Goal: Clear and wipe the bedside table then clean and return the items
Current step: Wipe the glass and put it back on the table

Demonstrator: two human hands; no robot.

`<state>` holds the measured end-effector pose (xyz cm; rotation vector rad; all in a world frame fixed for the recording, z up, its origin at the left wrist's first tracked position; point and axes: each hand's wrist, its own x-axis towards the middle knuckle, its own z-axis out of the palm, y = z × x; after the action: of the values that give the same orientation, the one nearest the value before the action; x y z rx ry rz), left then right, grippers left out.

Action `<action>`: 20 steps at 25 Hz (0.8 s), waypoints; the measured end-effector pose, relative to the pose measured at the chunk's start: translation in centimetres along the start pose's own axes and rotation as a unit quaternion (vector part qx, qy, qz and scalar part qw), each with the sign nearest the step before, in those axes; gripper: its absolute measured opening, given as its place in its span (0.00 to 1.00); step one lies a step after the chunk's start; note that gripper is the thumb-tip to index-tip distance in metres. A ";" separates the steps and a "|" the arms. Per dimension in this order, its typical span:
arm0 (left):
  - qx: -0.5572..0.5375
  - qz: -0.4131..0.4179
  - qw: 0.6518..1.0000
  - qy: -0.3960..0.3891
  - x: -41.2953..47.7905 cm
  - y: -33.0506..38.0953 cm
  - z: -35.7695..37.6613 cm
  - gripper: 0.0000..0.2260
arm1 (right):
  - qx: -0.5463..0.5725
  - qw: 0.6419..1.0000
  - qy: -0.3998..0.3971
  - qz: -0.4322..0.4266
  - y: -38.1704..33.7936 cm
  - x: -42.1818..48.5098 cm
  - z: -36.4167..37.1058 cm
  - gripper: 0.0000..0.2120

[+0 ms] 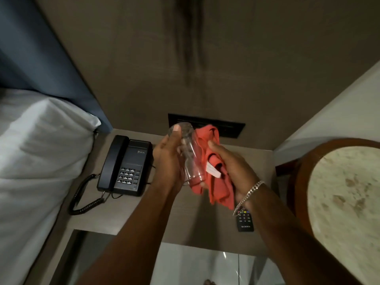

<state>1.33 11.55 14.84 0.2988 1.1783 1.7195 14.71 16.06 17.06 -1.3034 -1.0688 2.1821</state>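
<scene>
A grey-brown panelled wall (236,64) rises behind, with a dark recessed socket plate (232,128) set low in it. A blue padded headboard (41,58) stands at left above a bed with white pillow (45,136). At right sits a round stone-topped table (349,194) with a wooden rim; the light is dim

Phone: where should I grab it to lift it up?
Grip the phone by its base, one hand on each long side, coming from above. The handset only rests in its cradle, and the coiled cord ties it to the base.
</scene>
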 end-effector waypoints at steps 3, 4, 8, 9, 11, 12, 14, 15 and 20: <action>0.018 0.019 0.995 0.092 0.5 -1.3 -0.7 0.28 | 0.104 0.980 -0.102 0.133 2.8 -0.3 -2.3 0.20; 0.029 0.030 0.993 0.109 0.8 -1.8 -1.4 0.25 | 0.108 0.980 -0.096 0.139 4.2 -0.1 -2.6 0.19; 0.137 0.043 0.983 0.114 0.7 -2.9 -4.0 0.24 | 0.144 0.986 0.068 0.050 8.8 2.2 -4.8 0.23; 0.190 0.042 0.975 0.104 0.5 -3.7 -4.8 0.28 | 0.129 0.985 0.116 0.026 9.6 2.6 -5.2 0.26; 0.283 0.061 0.954 0.075 0.1 -5.7 -6.1 0.37 | 0.061 0.984 0.168 -0.014 10.6 3.2 -5.6 0.20; 0.327 0.076 0.940 0.061 -0.1 -6.8 -6.7 0.39 | 0.023 0.983 0.179 -0.026 10.9 3.3 -5.7 0.12; 0.402 0.100 0.909 0.041 -0.4 -8.7 -7.5 0.41 | -0.063 0.978 0.189 -0.056 11.1 3.0 -5.5 0.03; 0.430 0.111 0.896 0.034 -0.4 -9.4 -7.8 0.41 | -0.104 0.973 0.192 -0.075 11.2 2.8 -5.6 0.04; 0.506 0.143 0.851 0.003 -1.0 -11.4 -8.9 0.37 | -0.237 0.945 0.190 -0.118 11.8 1.8 -5.9 0.27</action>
<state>2.61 6.09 1.47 1.1476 2.0531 1.1651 19.62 12.15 5.28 -1.6107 -1.5430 1.4641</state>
